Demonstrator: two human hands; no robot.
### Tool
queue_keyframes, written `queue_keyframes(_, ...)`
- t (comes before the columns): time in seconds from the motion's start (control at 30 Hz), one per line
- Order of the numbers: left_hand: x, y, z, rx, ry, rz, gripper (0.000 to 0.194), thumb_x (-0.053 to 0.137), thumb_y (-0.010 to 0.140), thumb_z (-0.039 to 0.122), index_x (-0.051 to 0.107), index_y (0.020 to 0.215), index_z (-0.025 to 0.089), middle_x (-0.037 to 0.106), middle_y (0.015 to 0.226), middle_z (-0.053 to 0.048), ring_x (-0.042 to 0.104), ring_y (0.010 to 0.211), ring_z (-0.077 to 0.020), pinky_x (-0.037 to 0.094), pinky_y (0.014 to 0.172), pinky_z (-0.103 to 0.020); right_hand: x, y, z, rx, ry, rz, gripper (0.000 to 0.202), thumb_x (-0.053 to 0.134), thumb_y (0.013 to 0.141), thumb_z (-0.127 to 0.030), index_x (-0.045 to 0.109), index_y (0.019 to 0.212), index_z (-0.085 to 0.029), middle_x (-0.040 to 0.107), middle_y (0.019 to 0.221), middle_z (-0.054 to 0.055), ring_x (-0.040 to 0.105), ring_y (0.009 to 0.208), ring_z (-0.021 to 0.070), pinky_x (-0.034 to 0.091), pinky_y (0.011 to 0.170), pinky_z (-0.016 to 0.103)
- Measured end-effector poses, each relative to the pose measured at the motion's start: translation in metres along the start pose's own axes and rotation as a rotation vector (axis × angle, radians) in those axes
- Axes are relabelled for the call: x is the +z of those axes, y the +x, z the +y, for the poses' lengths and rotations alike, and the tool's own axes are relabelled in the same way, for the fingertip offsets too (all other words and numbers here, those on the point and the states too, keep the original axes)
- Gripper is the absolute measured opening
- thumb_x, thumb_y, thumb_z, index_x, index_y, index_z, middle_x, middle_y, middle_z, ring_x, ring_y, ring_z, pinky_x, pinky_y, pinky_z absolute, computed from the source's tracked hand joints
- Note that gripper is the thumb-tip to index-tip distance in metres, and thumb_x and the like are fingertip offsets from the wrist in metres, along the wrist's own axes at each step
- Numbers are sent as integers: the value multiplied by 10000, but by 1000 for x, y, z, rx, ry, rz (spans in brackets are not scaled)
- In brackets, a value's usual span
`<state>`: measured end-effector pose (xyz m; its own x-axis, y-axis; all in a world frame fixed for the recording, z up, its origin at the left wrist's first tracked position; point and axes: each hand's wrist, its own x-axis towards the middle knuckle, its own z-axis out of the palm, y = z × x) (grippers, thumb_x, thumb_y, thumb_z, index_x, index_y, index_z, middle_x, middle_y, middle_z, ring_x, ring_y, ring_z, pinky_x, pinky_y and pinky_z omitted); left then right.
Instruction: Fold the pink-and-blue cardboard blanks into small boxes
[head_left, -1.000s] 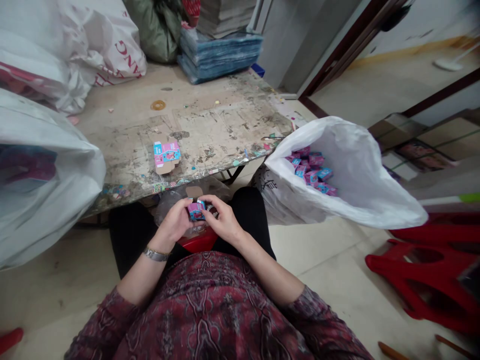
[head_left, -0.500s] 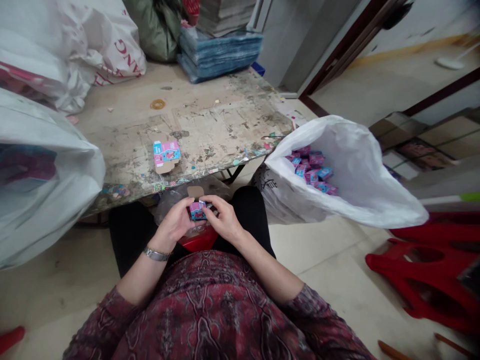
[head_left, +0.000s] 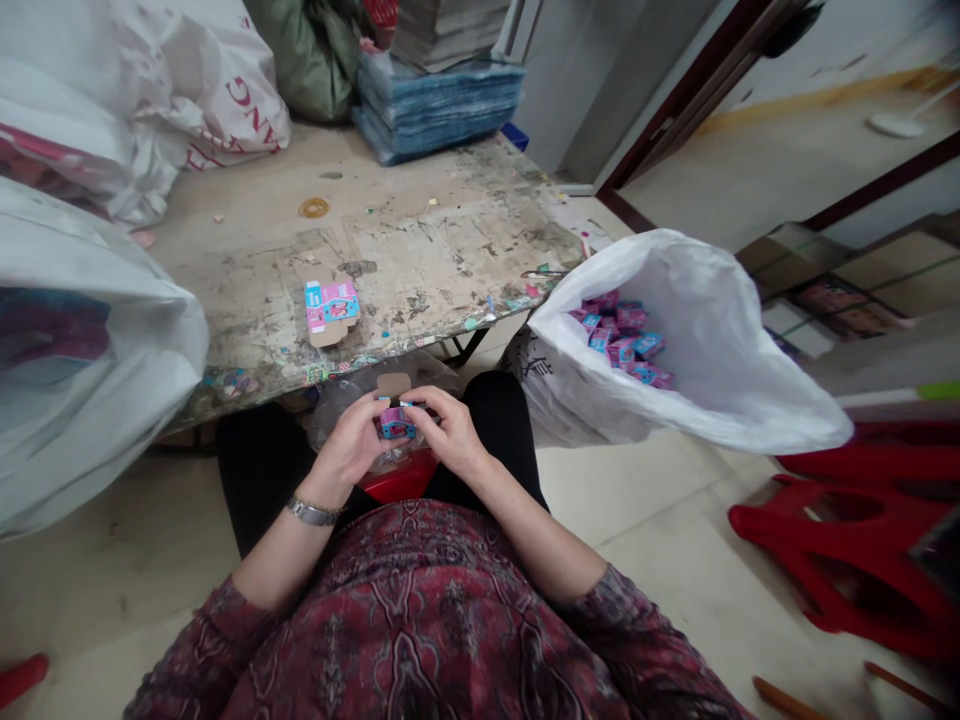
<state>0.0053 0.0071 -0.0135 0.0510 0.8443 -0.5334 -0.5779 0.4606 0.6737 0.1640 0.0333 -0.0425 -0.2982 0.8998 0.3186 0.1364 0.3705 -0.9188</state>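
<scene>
Over my lap, a small pink and blue box (head_left: 396, 423) is held between both hands, its brown inner flap standing up at the far side. My left hand (head_left: 358, 440) grips the box's left end. The fingers of my right hand (head_left: 448, 432) close on its right side and top edge. A flattened pink and blue carton (head_left: 332, 308) lies near the table's front edge. Several small boxes of the same colours (head_left: 621, 337) rest inside an open white sack (head_left: 697, 370) to the right of my knees.
The worn table (head_left: 435, 240) carries a yellow ring (head_left: 313, 207), a blue wrapped stack (head_left: 439, 105) and white bags (head_left: 202, 90) at the back. Another open white sack (head_left: 150, 390) is on the left. Red stools (head_left: 847, 540) stand at the far right.
The box between my hands has tilted slightly, and my fingers have shifted a little at its top edge. The rest of the view is nearly the same.
</scene>
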Motion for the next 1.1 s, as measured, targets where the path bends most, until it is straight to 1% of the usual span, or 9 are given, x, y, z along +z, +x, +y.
queue_keyframes(0.1,4,-2,-1,18,45,13,303,770,688,216,688,977,176,695,981,-41,644,845,-183,591,692,-334,3,0,-2,85,31,67,167,583,926,-299,691,827,-219,721,853,37,674,838,183,533,801,316)
queue_keyframes(0.2,8,-4,-3,65,110,47,345,772,672,237,701,1002,169,697,961,-48,641,853,-186,564,680,-297,9,0,-3,243,90,121,103,611,872,-316,634,837,-221,693,829,14,653,759,168,531,727,298)
queue_keyframes(0.27,9,-5,-4,101,158,69,380,766,668,252,703,1034,174,700,963,-52,643,868,-193,549,671,-280,13,-1,-3,328,153,153,125,633,827,-318,595,901,-224,679,844,3,651,742,161,536,708,290)
queue_keyframes(0.33,10,-6,-4,114,201,85,397,755,667,267,698,1051,182,701,986,-54,642,873,-196,535,656,-268,15,-1,-2,371,212,178,253,649,787,-301,571,1016,-229,673,862,-5,657,761,161,543,728,294)
queue_keyframes(0.47,11,-7,-3,108,263,111,407,740,648,273,689,1044,195,690,1065,-58,633,856,-191,529,623,-259,15,1,0,389,306,133,469,613,762,-248,546,1227,-236,686,892,-6,666,806,169,548,792,318)
queue_keyframes(0.7,12,-7,-3,72,261,69,456,728,626,260,665,1074,205,666,969,-34,631,822,-200,563,593,-294,14,2,1,334,278,61,287,511,732,-160,703,938,-213,750,942,13,687,924,198,529,918,358)
queue_keyframes(0.87,8,-4,-2,41,220,68,417,716,625,221,690,1041,204,664,952,-26,622,811,-185,555,597,-282,12,0,1,133,135,37,317,481,821,-127,750,952,-230,769,1007,32,707,979,187,543,939,354)
queue_keyframes(0.97,4,-2,-1,24,184,67,391,707,629,201,702,1019,195,674,900,-26,630,802,-186,556,620,-292,6,0,-2,17,38,-35,253,537,920,-194,765,1016,-248,771,1030,47,710,989,189,556,926,357)
queue_keyframes(1.1,2,-1,0,3,161,61,350,719,652,217,711,999,175,697,864,-47,646,803,-214,574,639,-339,-1,1,-8,-23,-19,-117,227,566,982,-296,783,1044,-272,775,1074,48,709,1040,197,556,958,374)
